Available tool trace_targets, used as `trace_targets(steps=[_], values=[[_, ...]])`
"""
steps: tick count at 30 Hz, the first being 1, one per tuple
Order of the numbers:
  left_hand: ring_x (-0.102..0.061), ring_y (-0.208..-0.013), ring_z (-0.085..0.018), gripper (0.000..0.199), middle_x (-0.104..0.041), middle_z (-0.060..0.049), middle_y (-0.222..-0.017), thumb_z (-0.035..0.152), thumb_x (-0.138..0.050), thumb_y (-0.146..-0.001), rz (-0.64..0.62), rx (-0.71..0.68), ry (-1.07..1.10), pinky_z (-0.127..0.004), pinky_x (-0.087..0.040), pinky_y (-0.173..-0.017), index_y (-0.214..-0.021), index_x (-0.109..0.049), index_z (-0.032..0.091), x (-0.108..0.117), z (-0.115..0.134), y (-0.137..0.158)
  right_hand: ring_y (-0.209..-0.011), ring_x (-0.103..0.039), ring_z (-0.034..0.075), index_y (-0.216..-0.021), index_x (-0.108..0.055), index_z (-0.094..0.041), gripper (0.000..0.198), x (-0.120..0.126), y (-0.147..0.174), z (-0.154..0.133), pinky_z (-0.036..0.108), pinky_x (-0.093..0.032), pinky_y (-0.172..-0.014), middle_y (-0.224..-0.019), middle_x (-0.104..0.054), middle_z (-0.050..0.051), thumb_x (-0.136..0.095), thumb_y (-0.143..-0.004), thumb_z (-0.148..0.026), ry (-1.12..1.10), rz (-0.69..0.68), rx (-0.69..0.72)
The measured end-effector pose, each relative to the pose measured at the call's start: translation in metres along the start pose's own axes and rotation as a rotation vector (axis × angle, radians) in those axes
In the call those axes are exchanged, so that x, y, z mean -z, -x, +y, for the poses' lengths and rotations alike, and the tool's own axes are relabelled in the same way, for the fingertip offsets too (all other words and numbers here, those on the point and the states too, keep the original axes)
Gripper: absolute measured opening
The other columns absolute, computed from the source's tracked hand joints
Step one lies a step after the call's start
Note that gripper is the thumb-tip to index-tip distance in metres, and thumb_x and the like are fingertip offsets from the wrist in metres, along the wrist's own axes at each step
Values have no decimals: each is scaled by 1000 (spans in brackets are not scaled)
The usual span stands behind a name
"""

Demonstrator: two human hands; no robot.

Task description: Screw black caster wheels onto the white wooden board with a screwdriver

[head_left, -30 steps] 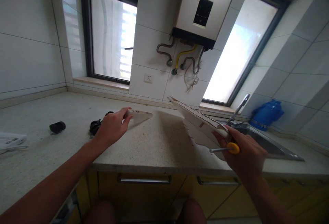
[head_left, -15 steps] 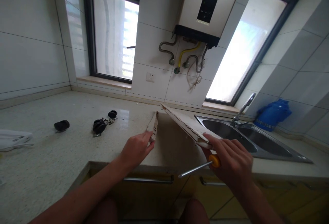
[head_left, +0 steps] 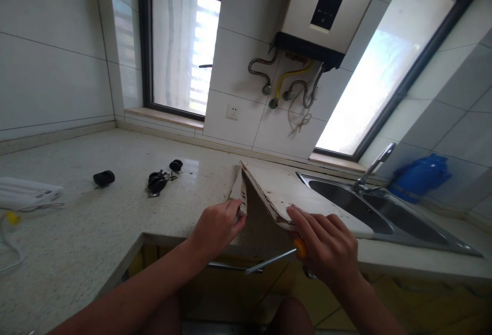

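Observation:
A white board point(head_left: 282, 189) with a ragged, broken near-left edge and small holes on top lies tilted over the counter, partly overlapping the sink. My right hand point(head_left: 328, 242) grips its near corner, thumb on top. The same hand holds a screwdriver point(head_left: 271, 261) with an orange handle, its metal shaft pointing left. My left hand point(head_left: 217, 224) is closed on the near end of a narrow broken board strip point(head_left: 238, 189). Strip and board come close together at their far ends, with a gap between them nearer me. Whether they are still joined I cannot tell.
Black caster wheels point(head_left: 157, 182) and small metal bits lie left of the strip; another black piece point(head_left: 103, 178) sits farther left. A white device point(head_left: 28, 193) with a cable is at the far left. A double sink point(head_left: 430, 242) with a faucet point(head_left: 378, 163) is right, beside a blue container point(head_left: 418, 176).
My right hand has brought the white board left and lower, and it lies flatter. My left hand has shifted right with the strip, narrowing the gap. The view has turned slightly.

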State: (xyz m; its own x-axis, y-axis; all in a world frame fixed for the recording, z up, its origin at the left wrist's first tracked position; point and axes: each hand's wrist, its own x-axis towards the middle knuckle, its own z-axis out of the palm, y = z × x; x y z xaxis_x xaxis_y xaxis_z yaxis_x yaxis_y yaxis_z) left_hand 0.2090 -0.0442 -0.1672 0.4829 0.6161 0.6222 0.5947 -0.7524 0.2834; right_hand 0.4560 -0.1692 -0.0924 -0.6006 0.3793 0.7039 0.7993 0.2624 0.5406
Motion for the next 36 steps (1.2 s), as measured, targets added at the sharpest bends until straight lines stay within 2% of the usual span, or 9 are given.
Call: trace_targets(steps=[4, 11, 19, 27, 36], values=[[-86, -89, -29, 26, -88, -9, -106, 15, -80, -96, 7, 1, 24, -37, -68, -76, -121, -76, 17, 0, 1, 0, -92, -75, 22, -132, -74, -4, 28, -2, -2, -2, 40, -43, -75, -121, -87, 15, -66, -106, -11, 0, 2, 0], [-86, -93, -29, 32, -86, -6, -106, 14, -84, -90, 8, 9, 64, -36, -67, -79, -120, -74, 19, -5, 12, 5, -91, -75, 22, -131, -75, -4, 27, -15, -8, -9, 40, -43, -75, -120, -87, 14, -66, -106, -11, 7, 6, 8], [-85, -90, -30, 25, -84, -6, -102, 14, -84, -88, 16, 46, 108, -37, -65, -76, -109, -72, 19, -4, 17, 5, -90, -76, 21, -130, -74, -5, 26, -18, -11, -14, 39, -43, -75, -120, -87, 14, -64, -107, -12, 4, 9, 10], [-84, -89, -28, 20, -85, -7, -101, 17, -82, -88, 14, 39, 165, -35, -62, -74, -104, -71, 20, -11, 21, 3, -89, -77, 20, -128, -75, -7, 24, -20, -16, -19, 39, -44, -77, -118, -88, 12, -62, -109, -15, -8, 19, -14], [-83, -86, -26, 21, -85, -5, -98, 20, -85, -84, 78, 103, 241, -32, -58, -72, -99, -70, 21, -7, 20, -1, -88, -78, 21, -128, -75, -7, 25, -23, -26, -31, 39, -44, -75, -116, -88, 12, -60, -110, -15, 10, 31, -32]])
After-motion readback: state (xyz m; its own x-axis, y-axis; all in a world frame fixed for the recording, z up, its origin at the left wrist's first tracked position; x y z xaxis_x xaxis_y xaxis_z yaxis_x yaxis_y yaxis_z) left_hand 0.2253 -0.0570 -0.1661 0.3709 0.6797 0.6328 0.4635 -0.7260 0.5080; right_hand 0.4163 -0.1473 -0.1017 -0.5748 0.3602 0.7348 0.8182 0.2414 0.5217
